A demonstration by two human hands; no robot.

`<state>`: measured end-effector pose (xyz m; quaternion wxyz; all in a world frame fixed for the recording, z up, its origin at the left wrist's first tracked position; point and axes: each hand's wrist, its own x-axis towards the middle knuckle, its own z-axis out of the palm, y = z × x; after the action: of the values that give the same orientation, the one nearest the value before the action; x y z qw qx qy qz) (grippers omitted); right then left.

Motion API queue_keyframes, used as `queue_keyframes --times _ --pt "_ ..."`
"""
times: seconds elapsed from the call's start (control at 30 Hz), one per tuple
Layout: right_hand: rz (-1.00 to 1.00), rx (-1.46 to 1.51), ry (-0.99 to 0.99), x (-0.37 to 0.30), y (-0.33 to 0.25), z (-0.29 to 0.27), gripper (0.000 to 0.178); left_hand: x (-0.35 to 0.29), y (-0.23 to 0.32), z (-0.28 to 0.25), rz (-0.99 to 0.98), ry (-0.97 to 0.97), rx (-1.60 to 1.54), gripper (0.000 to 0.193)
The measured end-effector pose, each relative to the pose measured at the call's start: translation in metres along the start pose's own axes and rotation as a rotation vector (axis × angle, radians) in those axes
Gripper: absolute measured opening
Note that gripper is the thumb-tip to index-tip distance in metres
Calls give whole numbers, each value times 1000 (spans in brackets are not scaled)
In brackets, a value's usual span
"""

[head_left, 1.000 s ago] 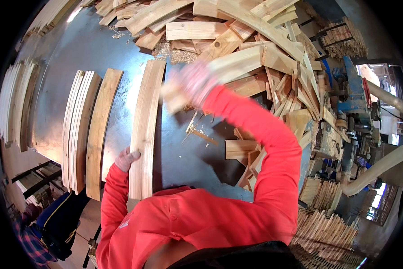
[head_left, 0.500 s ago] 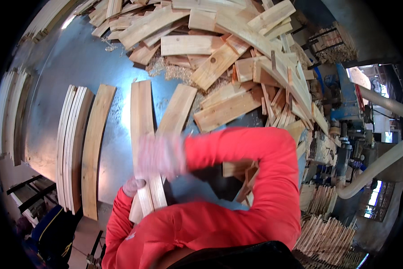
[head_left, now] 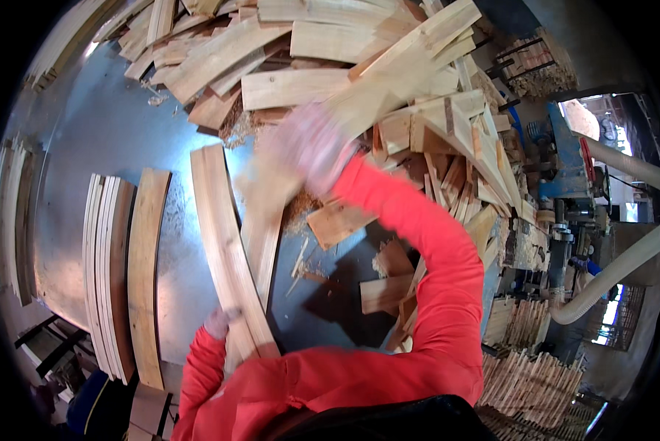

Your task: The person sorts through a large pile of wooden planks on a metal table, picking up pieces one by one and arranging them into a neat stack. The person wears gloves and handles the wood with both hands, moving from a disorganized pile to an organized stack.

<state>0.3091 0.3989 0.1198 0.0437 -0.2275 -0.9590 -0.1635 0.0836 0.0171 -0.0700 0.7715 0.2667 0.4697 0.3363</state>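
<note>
My left hand (head_left: pixel 218 323), in a pale glove, grips the near left edge of a long wooden board (head_left: pixel 225 235) lying lengthwise in front of me. Beneath and beside it, partly covered, rests another board (head_left: pixel 265 250). Out over the near side of the wood pile is my right hand (head_left: pixel 311 151), gloved and smeared by motion. It is closed on a long blurred wooden board (head_left: pixel 388 77) that slants up to the right across the pile.
A heap of loose boards (head_left: pixel 297 88) with shavings covers the far part of the metal table (head_left: pixel 87 117). To the left stand a stack of boards on edge (head_left: pixel 106 272) and a single board (head_left: pixel 148 272). Machinery with a hose (head_left: pixel 601 283) is at right.
My right hand has swung away from me, from the near boards to the pile, and now carries a board. My left hand stays at the near board.
</note>
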Motion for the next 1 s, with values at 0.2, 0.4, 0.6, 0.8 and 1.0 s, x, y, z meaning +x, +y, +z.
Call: queue_keyframes --times 0.2,0.4,0.6,0.8,1.0 --pt "-626 679 195 -49 -171 -43 40 6 100 51 46 121 -591 86" --pt "1030 328 328 43 78 36 110 28 20 -9 153 -100 117 69" --pt "1883 305 147 46 146 34 128 23 30 6 234 62 131 81" --pt "1752 556 323 10 93 40 106 28 30 -5 287 -12 189 73" --pt "892 2273 849 -119 -42 92 83 -17 53 9 243 268 34 38"
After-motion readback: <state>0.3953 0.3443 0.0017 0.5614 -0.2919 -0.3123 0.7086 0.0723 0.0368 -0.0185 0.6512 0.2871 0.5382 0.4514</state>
